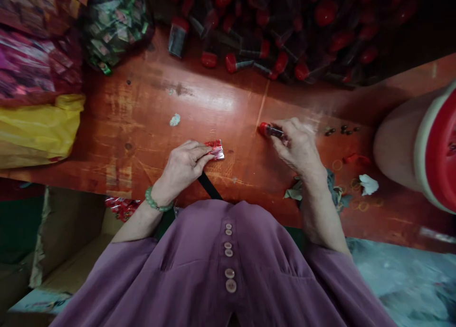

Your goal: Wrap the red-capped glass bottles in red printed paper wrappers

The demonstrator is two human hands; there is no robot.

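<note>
My left hand (186, 165), with a green bead bracelet at the wrist, pinches a small shiny red and silver packet (217, 149) close over the table. My right hand (297, 144) is closed round a small dark bottle with a red cap (264, 129); the bottle lies sideways, its cap pointing left. Part of the bottle is hidden by my fingers. A black strap (209, 186) runs from under my left hand toward my body.
Many red-capped bottles (178, 37) are heaped at the back. Bags of packets (116, 23) and a yellow bag (41, 129) stand left. On the right are small dark beads (344, 129), a white scrap (368, 184), a cloth (335, 189) and a red-lidded bucket (399, 141). A cardboard box (64, 232) sits lower left.
</note>
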